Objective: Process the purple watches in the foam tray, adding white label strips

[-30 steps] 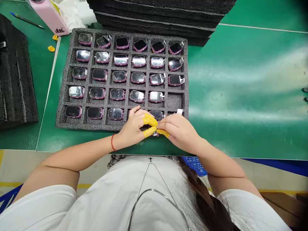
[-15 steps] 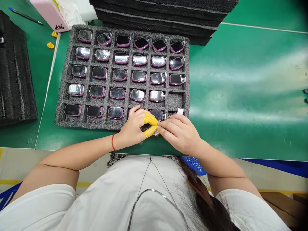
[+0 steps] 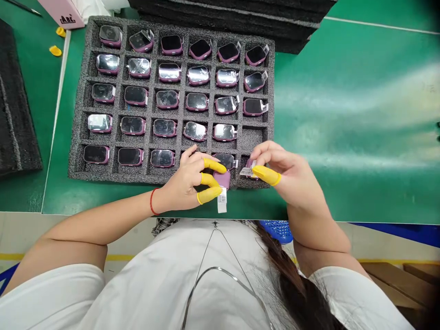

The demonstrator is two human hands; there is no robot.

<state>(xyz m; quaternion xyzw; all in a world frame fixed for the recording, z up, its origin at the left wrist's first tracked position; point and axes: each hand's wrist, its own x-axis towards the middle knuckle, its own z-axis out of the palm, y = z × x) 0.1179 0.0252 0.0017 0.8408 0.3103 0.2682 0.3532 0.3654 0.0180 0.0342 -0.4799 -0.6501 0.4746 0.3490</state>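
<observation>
My left hand [image 3: 188,181], with yellow finger cots, pinches a purple watch body [image 3: 222,179] at the near edge of the black foam tray [image 3: 79,137]. A white barcode label [image 3: 222,202] hangs down from that watch body. My right hand [image 3: 283,173], one yellow cot on its thumb, has its fingers closed on a small pale film tab [image 3: 247,171] over the tray's near right cell. The tray holds several purple watch bodies [image 3: 167,98] with dark or reflective screens, one per cell.
One cell [image 3: 253,134] in the tray's right column stands bare. Stacked black foam trays [image 3: 233,13] lie behind it and another black foam piece [image 3: 13,119] to the left. A pink box [image 3: 62,11] and loose yellow cots [image 3: 55,49] sit at the far left. The green mat [image 3: 357,128] extends right.
My two hands were pressed together over the watch body; my right hand has now pulled away to the right with a pale tab, and the white label hangs exposed below my left hand.
</observation>
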